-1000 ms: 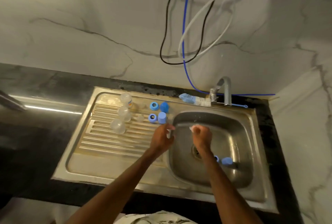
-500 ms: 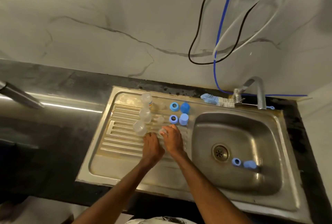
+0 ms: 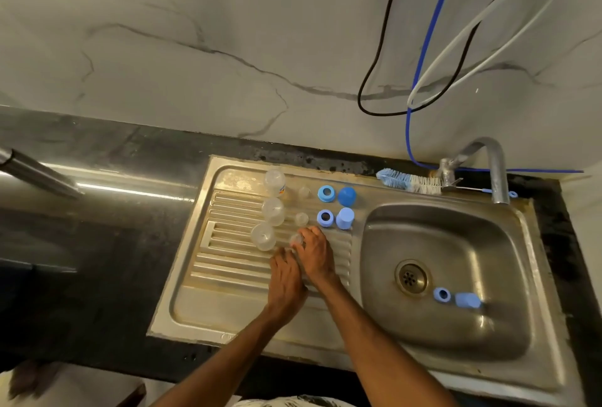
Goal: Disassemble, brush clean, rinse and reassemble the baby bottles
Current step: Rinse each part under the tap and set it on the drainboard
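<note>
Third teat (image 3: pixel 297 238) going down, left of the basin (image 3: pixel 423 233)

Left of the basin, on the ribbed steel draining board (image 3: pixel 228 263), stand three clear plastic bottles (image 3: pixel 273 211) — light, stiff, likely slick when wet, so grip them round the body. Nearer the basin sit two blue caps (image 3: pixel 345 218) and two rings (image 3: pixel 325 218); one more of each lies inside it. Your right hand (image 3: pixel 314 256) pinches the teat — small, soft, floppy; hold its base rim. Your left hand (image 3: pixel 286 279) lies alongside; whether it holds anything cannot be told.
</note>
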The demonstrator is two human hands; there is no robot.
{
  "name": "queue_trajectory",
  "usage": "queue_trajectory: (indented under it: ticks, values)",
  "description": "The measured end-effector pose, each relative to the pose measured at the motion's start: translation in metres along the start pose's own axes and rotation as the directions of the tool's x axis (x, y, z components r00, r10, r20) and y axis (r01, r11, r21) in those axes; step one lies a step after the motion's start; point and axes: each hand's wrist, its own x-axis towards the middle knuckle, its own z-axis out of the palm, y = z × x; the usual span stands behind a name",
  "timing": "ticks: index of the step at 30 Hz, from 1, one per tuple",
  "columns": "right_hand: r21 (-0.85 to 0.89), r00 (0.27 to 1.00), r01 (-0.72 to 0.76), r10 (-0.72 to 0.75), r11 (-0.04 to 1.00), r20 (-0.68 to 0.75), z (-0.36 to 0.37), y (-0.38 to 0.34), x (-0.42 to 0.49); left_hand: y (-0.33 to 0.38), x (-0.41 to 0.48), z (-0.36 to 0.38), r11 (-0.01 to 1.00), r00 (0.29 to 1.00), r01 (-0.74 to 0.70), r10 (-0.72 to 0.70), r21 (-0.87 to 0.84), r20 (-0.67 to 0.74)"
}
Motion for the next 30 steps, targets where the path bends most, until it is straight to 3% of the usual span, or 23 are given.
queue_trajectory:
  ticks: [4, 10, 14, 17, 20, 23, 30]
  values:
    - [0.121, 0.997, -0.077, 0.075, 0.99, 0.016, -0.013, 0.012, -0.004, 0.018, -0.006, -0.012, 0.998, 0.999, -0.018, 0.016, -0.061, -0.034]
    - [0.158, 0.972, -0.058, 0.092, 0.986, -0.218, -0.059, 0.067, -0.029, 0.075, -0.008, -0.022, 0.991, 0.992, -0.097, 0.089, -0.096, -0.09]
    - [0.168, 0.919, -0.132, 0.184, 0.977, -0.349, -0.099, 0.113, -0.047, 0.126, 0.006, -0.023, 0.968, 0.968, -0.248, 0.247, -0.045, -0.034]
    - [0.161, 0.879, -0.22, 0.267, 0.962, -0.395, -0.121, 0.17, -0.055, 0.161, 0.022, -0.008, 0.959, 0.96, -0.278, 0.28, -0.051, 0.034]
    - [0.025, 0.866, -0.419, 0.408, 0.908, -0.289, -0.138, 0.235, -0.056, 0.194, 0.038, 0.008, 0.959, 0.946, -0.278, 0.282, -0.049, 0.159]
    - [-0.285, 0.838, -0.543, 0.531, 0.79, -0.125, -0.151, 0.282, -0.063, 0.223, 0.05, 0.021, 0.954, 0.92, -0.3, 0.295, -0.024, 0.258]
    - [-0.468, 0.84, -0.405, 0.521, 0.786, 0.149, -0.144, 0.333, -0.058, 0.249, 0.052, 0.051, 0.954, 0.884, -0.288, 0.231, 0.084, 0.407]
